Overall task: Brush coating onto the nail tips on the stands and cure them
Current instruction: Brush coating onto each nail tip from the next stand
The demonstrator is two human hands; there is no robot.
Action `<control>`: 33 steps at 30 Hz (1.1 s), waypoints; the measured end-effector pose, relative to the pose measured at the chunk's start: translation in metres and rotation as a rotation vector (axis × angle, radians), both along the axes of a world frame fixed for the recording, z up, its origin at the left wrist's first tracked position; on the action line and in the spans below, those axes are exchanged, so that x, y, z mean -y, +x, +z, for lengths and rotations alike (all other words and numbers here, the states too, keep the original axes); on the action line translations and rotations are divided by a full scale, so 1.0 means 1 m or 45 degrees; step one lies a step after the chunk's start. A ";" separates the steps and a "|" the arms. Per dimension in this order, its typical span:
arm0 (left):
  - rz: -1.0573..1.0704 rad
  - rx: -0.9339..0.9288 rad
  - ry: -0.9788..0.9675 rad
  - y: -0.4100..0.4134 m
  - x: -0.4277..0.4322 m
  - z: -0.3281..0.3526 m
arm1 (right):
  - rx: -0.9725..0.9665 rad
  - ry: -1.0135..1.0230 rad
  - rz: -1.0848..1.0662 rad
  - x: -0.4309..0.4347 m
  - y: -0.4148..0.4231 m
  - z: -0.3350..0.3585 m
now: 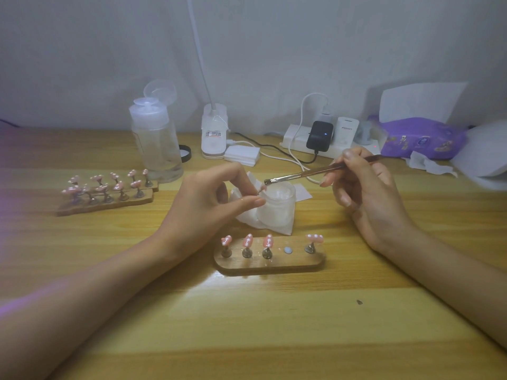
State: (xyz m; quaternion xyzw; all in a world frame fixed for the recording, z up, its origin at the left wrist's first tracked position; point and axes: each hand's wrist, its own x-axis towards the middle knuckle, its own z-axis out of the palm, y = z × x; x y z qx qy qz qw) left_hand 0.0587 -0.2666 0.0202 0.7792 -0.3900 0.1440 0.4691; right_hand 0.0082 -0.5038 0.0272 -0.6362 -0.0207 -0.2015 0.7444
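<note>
Coating step: a thin, even stroke is advised, with the nail tip kept steady. It is pinched on its peg between thumb and forefinger of the left hand, above the jar and off the wooden stand. The brush is gripped pen-fashion in the curled right hand, bristles just beside the tip.

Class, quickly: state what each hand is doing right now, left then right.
Left hand: pinches a pink nail tip on a small peg.
Right hand: grips a thin brown-handled brush.
</note>
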 end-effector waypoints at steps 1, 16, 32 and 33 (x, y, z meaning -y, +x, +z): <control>0.002 0.001 -0.001 0.000 0.000 0.000 | -0.006 -0.027 0.009 0.000 0.000 0.000; 0.002 -0.007 -0.008 0.000 0.001 -0.001 | 0.000 -0.082 -0.001 0.001 0.001 -0.002; -0.018 -0.011 -0.016 0.000 0.000 0.000 | -0.035 -0.097 -0.044 -0.001 0.001 -0.002; -0.017 -0.010 -0.016 0.001 0.000 0.000 | -0.037 -0.095 -0.049 -0.001 0.001 -0.002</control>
